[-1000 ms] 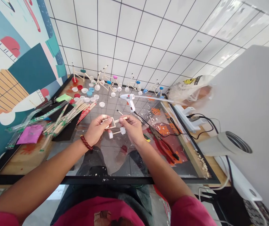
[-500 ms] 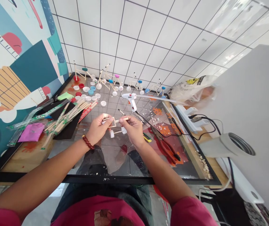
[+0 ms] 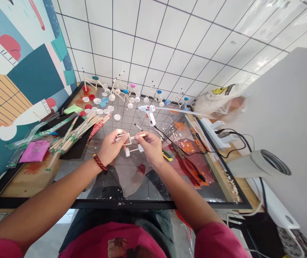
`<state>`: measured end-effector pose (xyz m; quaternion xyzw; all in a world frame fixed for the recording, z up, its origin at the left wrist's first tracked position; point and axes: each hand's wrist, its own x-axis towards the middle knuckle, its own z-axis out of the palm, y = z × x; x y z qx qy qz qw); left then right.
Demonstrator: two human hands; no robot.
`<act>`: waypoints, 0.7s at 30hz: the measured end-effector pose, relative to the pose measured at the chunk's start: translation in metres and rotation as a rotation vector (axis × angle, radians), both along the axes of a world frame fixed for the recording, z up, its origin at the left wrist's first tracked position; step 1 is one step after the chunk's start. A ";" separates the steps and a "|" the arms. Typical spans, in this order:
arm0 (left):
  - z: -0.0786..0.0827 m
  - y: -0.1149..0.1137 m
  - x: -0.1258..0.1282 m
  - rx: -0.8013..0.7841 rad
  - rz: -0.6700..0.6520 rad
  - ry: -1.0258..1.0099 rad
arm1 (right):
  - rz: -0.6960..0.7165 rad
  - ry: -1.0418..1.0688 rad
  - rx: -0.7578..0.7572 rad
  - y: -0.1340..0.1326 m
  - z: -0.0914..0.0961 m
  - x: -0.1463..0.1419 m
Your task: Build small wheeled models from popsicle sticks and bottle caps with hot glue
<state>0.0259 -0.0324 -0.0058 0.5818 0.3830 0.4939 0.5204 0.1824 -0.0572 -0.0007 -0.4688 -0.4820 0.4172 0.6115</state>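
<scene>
Over the middle of the glass-topped table (image 3: 132, 186), both my hands hold a small model made of wooden sticks and white bottle caps (image 3: 130, 142). My left hand (image 3: 111, 146) pinches its square stick frame from the left. My right hand (image 3: 151, 146) grips the stick that juts out on the right. Two white caps hang below the frame between my hands. A white hot glue gun (image 3: 148, 111) lies just beyond my hands, its black cord running right.
Several finished stick-and-cap models (image 3: 126, 92) line the tiled back wall, with loose caps (image 3: 99, 106) near them. A bundle of wooden sticks (image 3: 75, 133) and a pink pouch (image 3: 34, 150) lie left. Red-handled pliers (image 3: 189, 165) rest right, beside a power strip (image 3: 215, 133) and a plastic bag (image 3: 218, 100).
My hands have barely moved; they keep holding the small stick model in the same spot. The view has shifted slightly.
</scene>
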 end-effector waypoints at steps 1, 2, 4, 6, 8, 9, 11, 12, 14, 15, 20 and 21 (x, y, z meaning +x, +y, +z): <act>0.000 0.000 0.000 -0.004 0.003 0.000 | 0.002 -0.001 0.003 0.000 0.000 0.000; 0.001 0.000 0.000 -0.007 0.005 -0.002 | 0.005 -0.001 0.006 0.000 -0.001 0.000; 0.001 0.000 0.000 -0.013 0.010 -0.003 | 0.004 0.009 0.011 0.000 -0.001 0.000; 0.002 -0.001 0.000 -0.012 0.015 0.001 | 0.005 0.021 0.017 0.000 -0.001 0.000; 0.003 -0.001 0.000 -0.009 0.020 0.009 | 0.006 0.026 0.019 0.000 -0.001 0.000; 0.003 -0.001 0.000 -0.010 0.022 0.011 | 0.005 0.022 0.017 0.000 -0.001 0.000; 0.003 -0.001 0.000 -0.014 0.027 0.010 | -0.001 0.008 0.008 0.000 -0.001 0.000; 0.004 -0.001 0.001 -0.019 0.030 0.008 | -0.004 0.002 0.003 0.000 -0.001 0.000; 0.004 -0.001 0.001 -0.027 0.032 0.002 | -0.007 0.001 0.001 0.000 -0.001 0.000; 0.004 -0.001 0.001 -0.030 0.032 0.001 | -0.006 0.004 0.002 0.000 -0.002 0.000; 0.002 0.000 0.000 -0.017 0.018 0.022 | 0.011 0.028 0.015 0.000 -0.002 -0.001; 0.001 0.001 -0.001 -0.010 0.015 0.024 | 0.013 0.034 0.017 0.000 -0.002 -0.001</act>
